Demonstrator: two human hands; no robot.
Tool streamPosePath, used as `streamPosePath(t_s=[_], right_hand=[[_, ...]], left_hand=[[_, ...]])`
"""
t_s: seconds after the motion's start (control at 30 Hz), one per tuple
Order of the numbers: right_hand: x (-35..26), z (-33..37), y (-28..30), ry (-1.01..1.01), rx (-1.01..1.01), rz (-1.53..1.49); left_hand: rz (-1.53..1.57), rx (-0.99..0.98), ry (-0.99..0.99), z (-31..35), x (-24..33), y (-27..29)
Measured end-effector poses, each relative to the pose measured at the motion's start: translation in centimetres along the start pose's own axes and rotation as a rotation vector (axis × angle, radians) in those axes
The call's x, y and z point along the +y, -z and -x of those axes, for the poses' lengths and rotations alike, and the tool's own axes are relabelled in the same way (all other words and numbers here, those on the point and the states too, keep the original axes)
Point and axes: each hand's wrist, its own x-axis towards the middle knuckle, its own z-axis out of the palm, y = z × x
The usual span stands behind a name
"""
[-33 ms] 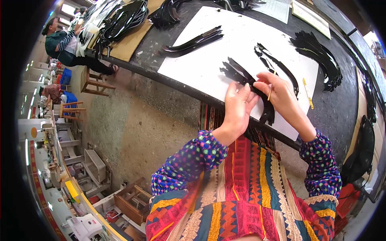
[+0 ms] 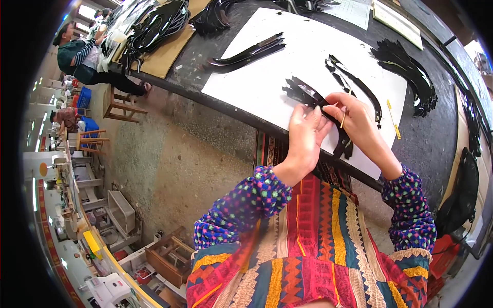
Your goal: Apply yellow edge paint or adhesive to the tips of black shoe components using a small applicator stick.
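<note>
A small bundle of glossy black curved strips is between my hands, over the near edge of a white sheet. My left hand is closed around its middle from below, the thumb pressed near the strips. My right hand pinches the same bundle from the right. A thin yellowish stick pokes out among the right fingers; what kind it is I cannot make out. The strips' fanned ends point up and left, and their other ends hang toward the table edge. Some fingertips are hidden.
On the sheet lie more black strips, a curved pair and a yellow slim tool. Strip piles sit at right, others on cardboard at far left. A person stands beyond a wooden stool.
The bundle has shifted and tilted very slightly, its lower ends moving a little right. Both hands keep their hold, almost in place.
</note>
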Motion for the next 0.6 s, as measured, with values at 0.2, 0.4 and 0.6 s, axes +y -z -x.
streamPosePath(t_s=[0.2, 0.4, 0.6], right_hand=[[-0.9, -0.1, -0.6, -0.141, 0.056, -0.038], [0.5, -1.0, -0.2, -0.064, 0.073, -0.044], [1.3, -1.7, 0.2, 0.295, 0.101, 0.559]], left_hand=[[-0.05, 0.046, -0.026, 0.3, 0.1, -0.3], [-0.021, 0.021, -0.097, 0.2, 0.9, 1.6], [-0.084, 0.046, -0.113, 1.7, 2.7, 2.7]])
